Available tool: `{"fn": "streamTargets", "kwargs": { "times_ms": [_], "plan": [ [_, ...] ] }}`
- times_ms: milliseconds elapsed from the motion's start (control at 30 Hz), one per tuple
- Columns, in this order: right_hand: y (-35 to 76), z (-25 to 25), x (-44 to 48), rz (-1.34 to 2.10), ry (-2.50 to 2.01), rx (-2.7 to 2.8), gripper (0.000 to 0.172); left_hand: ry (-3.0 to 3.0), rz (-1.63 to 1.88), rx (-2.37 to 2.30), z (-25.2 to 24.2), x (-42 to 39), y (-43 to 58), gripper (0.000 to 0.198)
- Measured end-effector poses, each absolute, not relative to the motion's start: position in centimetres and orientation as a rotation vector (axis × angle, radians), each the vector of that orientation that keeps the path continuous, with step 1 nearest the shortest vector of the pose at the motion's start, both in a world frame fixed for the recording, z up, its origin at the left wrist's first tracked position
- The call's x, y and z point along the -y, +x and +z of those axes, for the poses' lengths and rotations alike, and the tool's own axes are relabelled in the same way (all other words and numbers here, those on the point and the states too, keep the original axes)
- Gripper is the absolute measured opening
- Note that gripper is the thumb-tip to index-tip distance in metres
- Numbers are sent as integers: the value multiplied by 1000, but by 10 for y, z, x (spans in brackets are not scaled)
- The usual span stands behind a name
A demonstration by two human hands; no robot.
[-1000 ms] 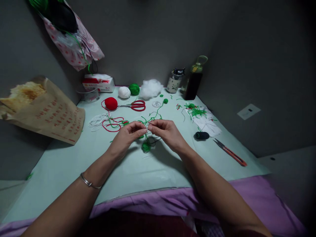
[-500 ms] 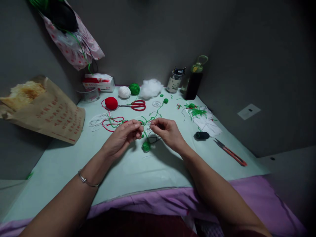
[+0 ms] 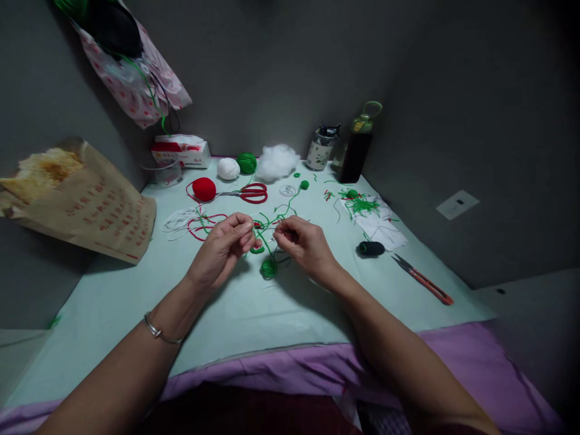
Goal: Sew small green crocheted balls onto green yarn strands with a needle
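Note:
My left hand (image 3: pixel 224 244) and my right hand (image 3: pixel 302 241) hover close together over the pale green table sheet (image 3: pixel 136 302), both with fingers pinched. Between them runs a green strand (image 3: pixel 265 228) with a small red bit; a thin metal tool, likely a needle or hook, shows at my right fingertips. A small green crocheted piece (image 3: pixel 268 269) lies just below the hands, with dark thread beside it. Loose red and green cord (image 3: pixel 206 228) lies left of my left hand.
At the back lie a red yarn ball (image 3: pixel 203 189), white ball (image 3: pixel 227 169), green ball (image 3: pixel 246 163), stuffing (image 3: pixel 277 162), red scissors (image 3: pixel 249 193), a jar (image 3: pixel 321 150) and a dark bottle (image 3: pixel 356 151). Right: black spool (image 3: pixel 370 248), orange snips (image 3: pixel 423 280), green scraps on tissue (image 3: pixel 367 208). Left: paper bag (image 3: pixel 86 205).
Both hands have drifted slightly apart and lower; my left hand has curled its fingers further inwards, and the strand now stretches between the two pinches.

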State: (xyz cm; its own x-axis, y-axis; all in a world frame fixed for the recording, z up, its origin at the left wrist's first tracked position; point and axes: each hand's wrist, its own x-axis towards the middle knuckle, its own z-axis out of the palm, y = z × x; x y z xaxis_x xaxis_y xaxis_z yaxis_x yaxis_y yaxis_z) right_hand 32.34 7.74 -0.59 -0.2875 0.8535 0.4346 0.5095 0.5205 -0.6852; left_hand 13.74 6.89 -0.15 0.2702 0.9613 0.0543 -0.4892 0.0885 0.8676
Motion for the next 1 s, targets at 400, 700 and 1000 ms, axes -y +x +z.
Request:
{"fn": "streamTargets", "kwargs": {
  "times_ms": [400, 700, 1000],
  "plan": [
    [321, -4, -78, 674, -1122, 2013, 12, 876, 1156, -743, -3, -75, 132, 17],
    [331, 7, -82, 1077, -1064, 1651, 27, 1012, 1173, -869, -4, -80, 121, 18],
    [340, 9, -86, 794, -1093, 1688, 25, 1565, 876, -1132, 1, -80, 109, 36]
  ]
}}
